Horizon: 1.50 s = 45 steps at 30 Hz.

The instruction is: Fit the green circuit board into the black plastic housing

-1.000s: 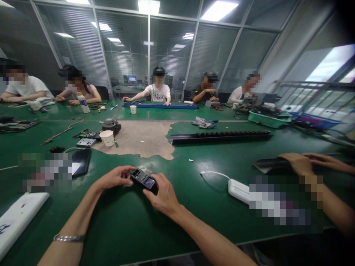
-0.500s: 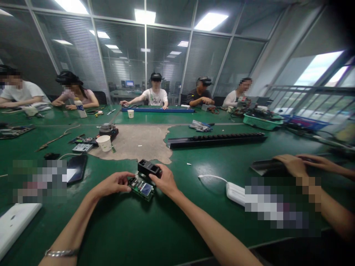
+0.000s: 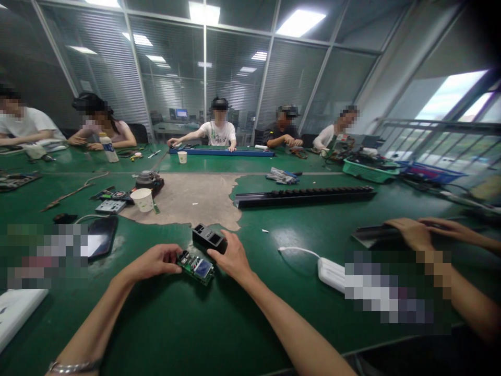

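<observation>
Head view: the green circuit board (image 3: 198, 267) now sits bare outside the black case (image 3: 210, 238); a second ago, board and case were together as one piece. They have come apart into two pieces, each with a hand on it, so the board's small screen and parts lie exposed. The case is just beyond the board, toward one o'clock from it.

The left hand (image 3: 158, 261) comes in from nine o'clock, its fingers curled nearly closed, thumb and forefinger pinching the board's near-left end. The right hand (image 3: 235, 257), at about three o'clock, has its fingers parted by the case's width and gripping its right end. Whether the board's underside touches the worktop (image 3: 164, 324) cannot be told.

Counted: one board, one case, two paper cups, one at eleven o'clock (image 3: 142, 200) and one farther off near twelve (image 3: 182, 157); one phone (image 3: 102, 237) at ten; one bottle (image 3: 108, 149) at eleven; one long black rail (image 3: 305, 197) at one, with a similar dark piece (image 3: 376, 235) under a co-worker's two hands (image 3: 415, 232) at two. Five people sit across the worktop.
</observation>
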Motion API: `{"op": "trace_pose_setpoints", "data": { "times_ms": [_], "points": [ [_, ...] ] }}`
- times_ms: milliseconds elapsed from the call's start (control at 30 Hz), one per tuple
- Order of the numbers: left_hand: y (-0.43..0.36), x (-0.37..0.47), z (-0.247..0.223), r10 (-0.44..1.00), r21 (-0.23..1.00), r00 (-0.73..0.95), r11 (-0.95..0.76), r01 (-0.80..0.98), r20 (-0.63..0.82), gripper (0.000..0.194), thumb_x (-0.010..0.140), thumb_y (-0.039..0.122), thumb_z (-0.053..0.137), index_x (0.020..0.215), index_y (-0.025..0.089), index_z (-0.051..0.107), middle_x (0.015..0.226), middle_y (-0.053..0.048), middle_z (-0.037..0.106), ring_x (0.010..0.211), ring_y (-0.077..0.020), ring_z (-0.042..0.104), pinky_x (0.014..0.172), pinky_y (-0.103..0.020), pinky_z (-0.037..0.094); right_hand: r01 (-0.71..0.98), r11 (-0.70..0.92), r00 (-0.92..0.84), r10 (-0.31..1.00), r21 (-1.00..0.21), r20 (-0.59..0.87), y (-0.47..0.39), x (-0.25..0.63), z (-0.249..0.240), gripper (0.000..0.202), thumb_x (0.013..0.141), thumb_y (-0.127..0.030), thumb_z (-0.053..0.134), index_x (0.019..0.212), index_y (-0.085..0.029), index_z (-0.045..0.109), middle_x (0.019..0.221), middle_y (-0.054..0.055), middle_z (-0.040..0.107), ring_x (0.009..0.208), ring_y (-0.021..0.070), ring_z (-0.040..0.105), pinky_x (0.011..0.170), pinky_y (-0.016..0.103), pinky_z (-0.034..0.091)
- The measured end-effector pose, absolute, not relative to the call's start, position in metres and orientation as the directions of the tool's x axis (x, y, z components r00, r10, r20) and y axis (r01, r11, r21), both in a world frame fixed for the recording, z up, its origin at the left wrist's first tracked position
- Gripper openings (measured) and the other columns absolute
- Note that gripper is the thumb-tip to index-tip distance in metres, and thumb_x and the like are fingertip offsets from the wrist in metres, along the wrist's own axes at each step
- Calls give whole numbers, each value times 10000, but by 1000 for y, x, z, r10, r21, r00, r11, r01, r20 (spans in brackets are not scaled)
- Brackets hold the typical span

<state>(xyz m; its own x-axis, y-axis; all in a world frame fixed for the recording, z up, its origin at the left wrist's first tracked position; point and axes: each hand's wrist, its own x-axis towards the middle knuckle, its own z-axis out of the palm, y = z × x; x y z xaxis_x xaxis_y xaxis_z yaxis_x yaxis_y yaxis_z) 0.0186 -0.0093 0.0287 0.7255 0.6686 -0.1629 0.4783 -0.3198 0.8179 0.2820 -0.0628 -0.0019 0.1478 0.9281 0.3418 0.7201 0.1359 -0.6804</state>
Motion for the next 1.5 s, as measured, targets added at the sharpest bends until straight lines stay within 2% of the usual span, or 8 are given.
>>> {"op": "trace_pose_setpoints", "data": {
  "times_ms": [200, 367, 500, 767, 900, 1133, 1367, 1500],
  "points": [
    [-10, 21, 29, 680, 827, 711, -288, 482, -178, 321, 753, 427, 691, 934, 187, 577, 735, 40, 545, 670, -132, 484, 601, -232, 375, 693, 167, 148, 919, -701, 364, -65, 282, 6, 357, 722, -343, 716, 1033, -187, 633, 948, 61, 642, 886, 215, 597, 805, 339, 480],
    [-8, 19, 24, 686, 815, 710, -314, 488, -161, 321, 742, 420, 695, 920, 179, 578, 761, 30, 558, 693, -139, 492, 616, -237, 370, 545, 230, 136, 924, -806, 356, -81, 280, 35, 322, 778, -392, 675, 1025, -188, 643, 875, 25, 669, 717, 151, 594, 645, 259, 469],
    [-7, 18, 21, 685, 813, 713, -325, 483, -150, 328, 732, 412, 698, 925, 174, 581, 776, 25, 560, 693, -139, 491, 607, -233, 354, 494, 284, 31, 939, -822, 343, -103, 275, 54, 285, 807, -380, 653, 1019, -189, 643, 843, 8, 666, 643, 121, 568, 585, 233, 445],
    [-9, 17, 23, 684, 809, 717, -342, 478, -134, 329, 731, 408, 689, 940, 171, 594, 781, 19, 554, 694, -141, 480, 606, -236, 356, 625, 300, 17, 917, -721, 398, -131, 259, 44, 321, 742, -340, 716, 1015, -199, 621, 929, 35, 646, 805, 179, 588, 707, 288, 471],
    [-11, 17, 23, 683, 814, 722, -353, 462, -114, 391, 746, 404, 665, 1059, 193, 567, 818, 12, 571, 710, -145, 485, 625, -248, 358, 658, 314, 7, 907, -684, 422, -135, 255, 43, 371, 739, -335, 716, 1065, -200, 600, 1001, 54, 633, 904, 210, 590, 779, 321, 479],
    [-14, 17, 25, 693, 833, 712, -328, 447, -109, 548, 730, 392, 705, 1199, 220, 480, 815, 33, 557, 694, -136, 496, 607, -237, 373, 736, 277, -29, 924, -618, 380, -138, 251, 33, 403, 747, -331, 697, 1111, -204, 578, 1012, 67, 613, 925, 225, 592, 836, 354, 481],
    [-14, 17, 29, 684, 792, 718, -366, 489, -127, 573, 731, 379, 710, 1241, 221, 501, 828, 28, 581, 717, -149, 520, 618, -237, 380, 802, 238, -80, 952, -547, 297, -142, 254, 28, 661, 725, -425, 717, 1289, -179, 475, 1122, 120, 574, 979, 266, 582, 860, 406, 481],
    [-13, 17, 26, 688, 795, 715, -362, 487, -125, 549, 728, 381, 698, 1221, 213, 522, 849, 17, 596, 736, -158, 527, 632, -242, 389, 787, 247, -84, 951, -565, 299, -136, 252, 27, 461, 754, -381, 691, 1155, -197, 557, 1031, 85, 594, 908, 233, 585, 821, 372, 484]
  ]
}}
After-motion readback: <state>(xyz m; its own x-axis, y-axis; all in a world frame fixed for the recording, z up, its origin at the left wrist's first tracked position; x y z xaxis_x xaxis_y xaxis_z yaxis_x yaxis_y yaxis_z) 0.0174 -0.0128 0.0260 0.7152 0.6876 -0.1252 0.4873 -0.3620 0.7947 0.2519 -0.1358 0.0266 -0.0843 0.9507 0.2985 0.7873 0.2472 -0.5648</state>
